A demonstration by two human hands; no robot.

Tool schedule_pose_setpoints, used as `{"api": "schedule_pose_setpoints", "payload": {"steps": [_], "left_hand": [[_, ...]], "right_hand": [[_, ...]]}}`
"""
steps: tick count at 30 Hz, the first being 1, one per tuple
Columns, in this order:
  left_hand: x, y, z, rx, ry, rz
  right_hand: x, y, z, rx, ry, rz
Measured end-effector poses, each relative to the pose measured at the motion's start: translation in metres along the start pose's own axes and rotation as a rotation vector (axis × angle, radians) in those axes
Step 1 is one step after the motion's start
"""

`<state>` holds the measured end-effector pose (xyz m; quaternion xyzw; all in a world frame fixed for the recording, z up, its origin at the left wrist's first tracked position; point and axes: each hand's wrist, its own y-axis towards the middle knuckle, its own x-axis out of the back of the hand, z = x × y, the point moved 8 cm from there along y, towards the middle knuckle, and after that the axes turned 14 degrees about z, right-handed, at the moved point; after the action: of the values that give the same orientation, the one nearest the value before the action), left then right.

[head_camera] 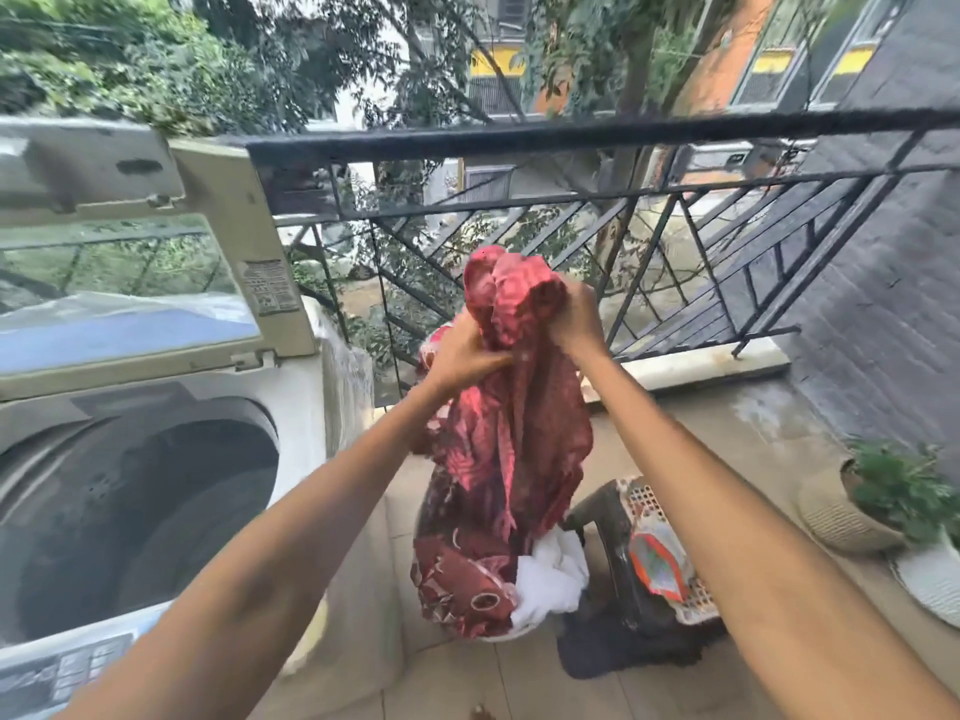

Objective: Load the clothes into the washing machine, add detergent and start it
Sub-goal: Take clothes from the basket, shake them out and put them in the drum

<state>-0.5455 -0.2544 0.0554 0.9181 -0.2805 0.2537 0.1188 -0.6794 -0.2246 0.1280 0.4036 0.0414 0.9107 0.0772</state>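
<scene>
Both hands grip one red patterned cloth [511,407] in mid-air, to the right of the washing machine [311,402] and in front of the balcony railing [597,135]. Left hand [464,358]: fingers curled into a fold of the cloth at mid-height. Right hand [574,319]: fingers closed round the bunched top of the cloth, held slightly higher than the left.

Left of frame: top-loading washing machine with its lid [156,283] raised and folded back; the drum [150,506] is open and looks dark inside, its contents not discernible. The control panel [67,672] lies along the near edge, partly hidden by the left forearm.

Centre: the cloth hangs down from both grips, its lower end reaching a heap of red patterned laundry [457,584] and a white garment [550,574] on the floor, just beside the machine's right side.

Right of centre: a dark stool [608,532] carries a perforated basket [696,605] holding an orange-edged packet [657,561]; dark fabric [613,652] lies at its foot.

Far right: a potted plant [883,491] stands by the grey wall.
</scene>
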Motion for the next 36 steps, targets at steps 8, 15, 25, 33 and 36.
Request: {"api": "schedule_pose_setpoints", "payload": {"steps": [8, 15, 25, 33, 36], "left_hand": [[0.085, 0.022, -0.057, 0.107, 0.080, -0.354], [0.120, 0.039, -0.072, 0.094, -0.194, -0.357], [0.161, 0.012, -0.102, -0.014, -0.498, -0.368], [0.147, 0.004, -0.016, 0.101, -0.245, -0.170], [0.129, 0.013, 0.001, 0.187, -0.270, -0.172]], "right_hand": [[0.038, 0.023, 0.046, 0.195, 0.027, 0.175], [-0.025, 0.001, -0.046, -0.085, 0.180, 0.219], [-0.012, 0.013, -0.017, -0.217, -0.014, -0.044], [0.046, 0.054, -0.004, -0.138, 0.076, -0.245], [0.067, 0.063, 0.013, -0.120, 0.086, -0.300]]}}
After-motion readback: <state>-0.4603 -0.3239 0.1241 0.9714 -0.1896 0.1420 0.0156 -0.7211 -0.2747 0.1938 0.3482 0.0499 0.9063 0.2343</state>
